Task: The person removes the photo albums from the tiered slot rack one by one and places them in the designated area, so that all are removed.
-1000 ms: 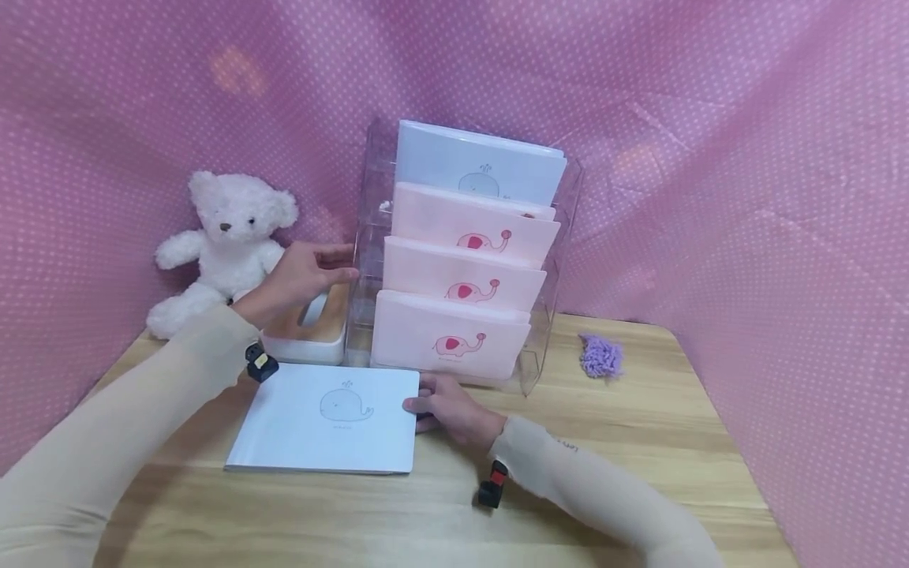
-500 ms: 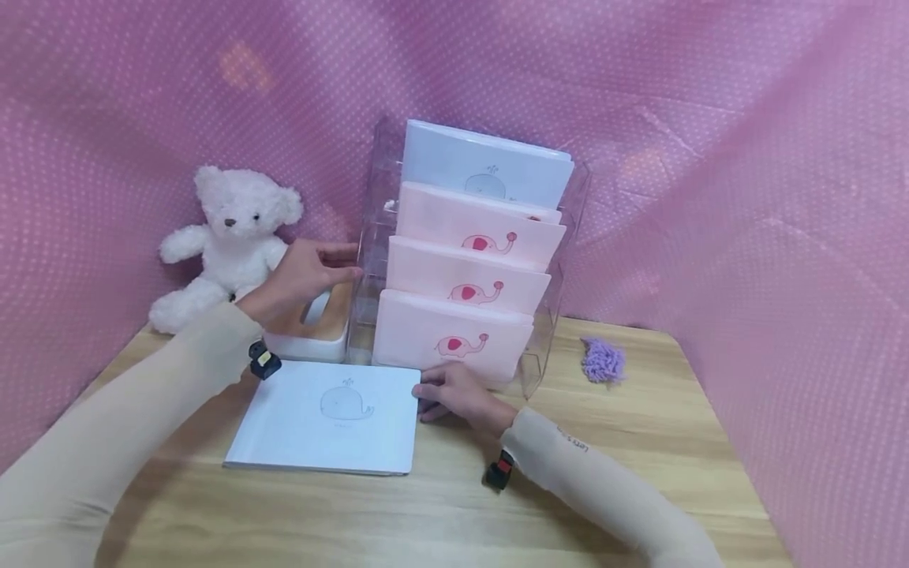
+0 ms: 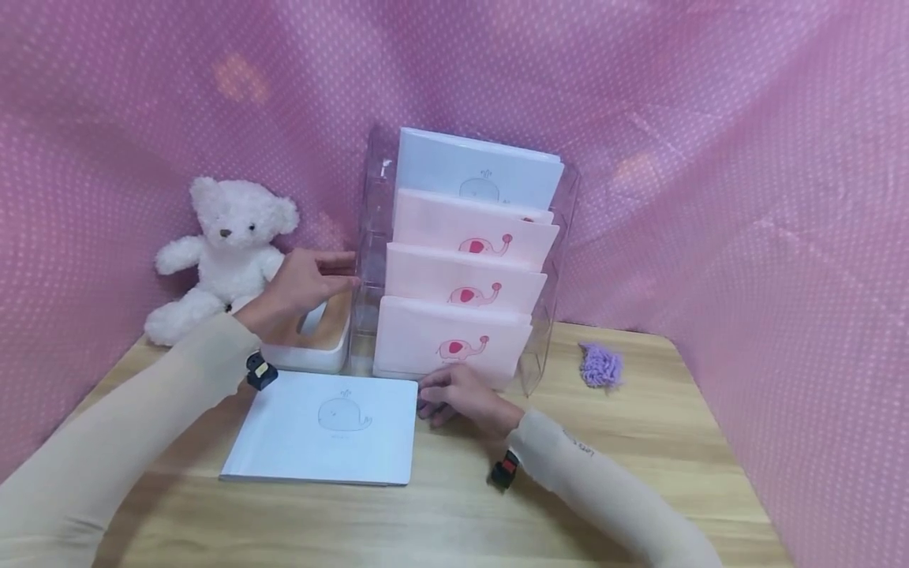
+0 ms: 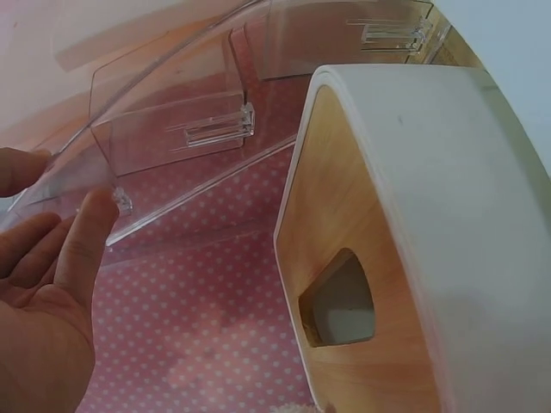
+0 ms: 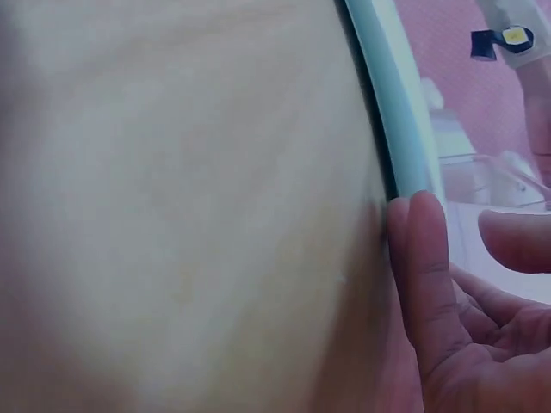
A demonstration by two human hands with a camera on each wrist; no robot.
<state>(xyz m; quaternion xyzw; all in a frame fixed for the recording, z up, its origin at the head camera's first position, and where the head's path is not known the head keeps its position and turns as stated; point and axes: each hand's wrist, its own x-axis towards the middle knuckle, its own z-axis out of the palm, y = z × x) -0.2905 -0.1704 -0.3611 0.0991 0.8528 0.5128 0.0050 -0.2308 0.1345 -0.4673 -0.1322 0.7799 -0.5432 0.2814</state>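
A thin white book [image 3: 334,418] with a whale drawing lies flat on the table. My right hand [image 3: 461,398] is at its right edge. In the right wrist view straight fingers [image 5: 426,232] meet the book's edge [image 5: 400,120], and the thumb stands off it. My left hand [image 3: 305,280] reaches to the left side of a clear plastic rack [image 3: 368,315], thumb and straight fingers at the side panel. In its tiers the rack bears white whale books [image 3: 440,162] at the top and pink elephant books [image 3: 426,331] below.
A white tissue box [image 3: 301,359] with a wooden lid stands left of the rack, under the left hand. Behind it sits a white teddy bear [image 3: 237,237]. A purple yarn bundle [image 3: 600,365] lies at the right. Pink dotted cloth [image 3: 710,197] surrounds the table [image 3: 497,528].
The right thumb has come off the top of the white book, and the right hand has drawn slightly right to its edge. The left hand stays at the rack's side.
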